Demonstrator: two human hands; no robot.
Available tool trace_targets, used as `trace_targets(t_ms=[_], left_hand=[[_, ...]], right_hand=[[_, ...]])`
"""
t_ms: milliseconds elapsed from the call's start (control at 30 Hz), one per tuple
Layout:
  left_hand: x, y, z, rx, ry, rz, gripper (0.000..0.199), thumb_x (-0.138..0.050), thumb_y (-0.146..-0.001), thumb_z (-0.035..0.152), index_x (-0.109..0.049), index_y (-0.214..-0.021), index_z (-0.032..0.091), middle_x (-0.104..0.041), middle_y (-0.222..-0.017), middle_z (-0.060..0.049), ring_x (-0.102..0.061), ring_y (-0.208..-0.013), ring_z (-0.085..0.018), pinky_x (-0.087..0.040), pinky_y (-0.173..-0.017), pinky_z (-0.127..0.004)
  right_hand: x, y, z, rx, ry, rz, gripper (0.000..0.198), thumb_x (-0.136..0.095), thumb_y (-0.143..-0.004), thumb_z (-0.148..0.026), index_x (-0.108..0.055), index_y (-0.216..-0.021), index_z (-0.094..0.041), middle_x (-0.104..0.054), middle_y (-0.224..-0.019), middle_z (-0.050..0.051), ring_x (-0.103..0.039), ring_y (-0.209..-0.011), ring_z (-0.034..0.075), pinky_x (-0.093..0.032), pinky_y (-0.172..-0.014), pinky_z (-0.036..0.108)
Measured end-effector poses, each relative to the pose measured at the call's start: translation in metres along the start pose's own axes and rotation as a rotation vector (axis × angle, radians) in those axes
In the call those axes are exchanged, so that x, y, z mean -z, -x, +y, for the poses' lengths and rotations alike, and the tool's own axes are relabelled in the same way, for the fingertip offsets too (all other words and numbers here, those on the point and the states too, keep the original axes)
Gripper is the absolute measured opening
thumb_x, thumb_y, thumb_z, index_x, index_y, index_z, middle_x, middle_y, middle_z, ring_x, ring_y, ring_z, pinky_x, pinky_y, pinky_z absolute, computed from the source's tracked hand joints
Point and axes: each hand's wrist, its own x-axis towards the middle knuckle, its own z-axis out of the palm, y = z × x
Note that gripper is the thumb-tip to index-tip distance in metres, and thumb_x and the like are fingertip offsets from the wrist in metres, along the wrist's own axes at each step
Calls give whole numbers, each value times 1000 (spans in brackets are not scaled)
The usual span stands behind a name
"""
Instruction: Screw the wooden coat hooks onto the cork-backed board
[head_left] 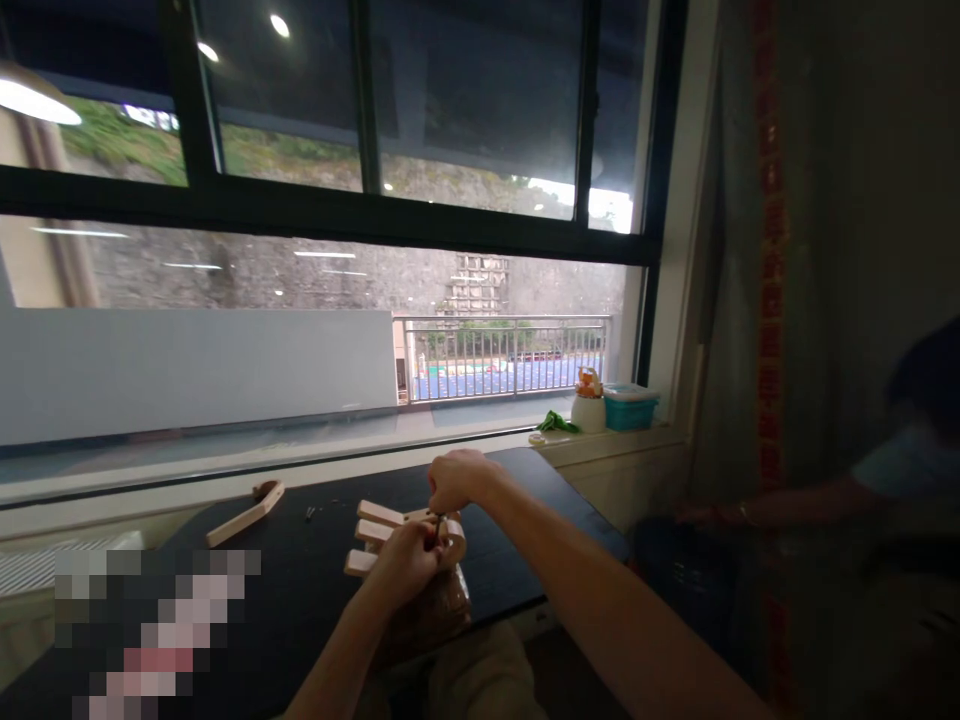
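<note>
Several pale wooden pieces [375, 532] lie side by side at the near edge of the dark table, joined to a rounded wooden end [455, 540]. My left hand [405, 568] is closed on this wooden assembly, its fingers pinched near the rounded end. Just above, my right hand [459, 480] makes a fist; a thin dark shaft [439, 524] shows below it, pointing down towards the wood. Most of what the fist grips is hidden. Beneath the wood sits a brown, shiny wrapped block [451, 597].
A bent wooden piece [247, 515] and small screw-like bits [310, 514] lie left on the table [517, 560]. On the windowsill stand a teal box [630, 408], a white jar [588, 410] and something green [557, 422]. Another person's arm [810, 495] reaches in at right.
</note>
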Motion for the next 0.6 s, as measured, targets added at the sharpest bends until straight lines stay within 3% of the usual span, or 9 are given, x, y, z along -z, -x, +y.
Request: trace_targets(t_ms=[600], left_hand=[[3, 1, 4, 20, -26, -45, 13, -51, -71, 19, -63, -67, 15, -66, -73, -4, -60, -72, -17, -31, -59, -23]], right_hand=[[-5, -15, -9, -8, 14, 55, 46, -60, -65, -31, -63, -109, -16, -65, -108, 13, -60, -101, 25, -50, -78, 35]])
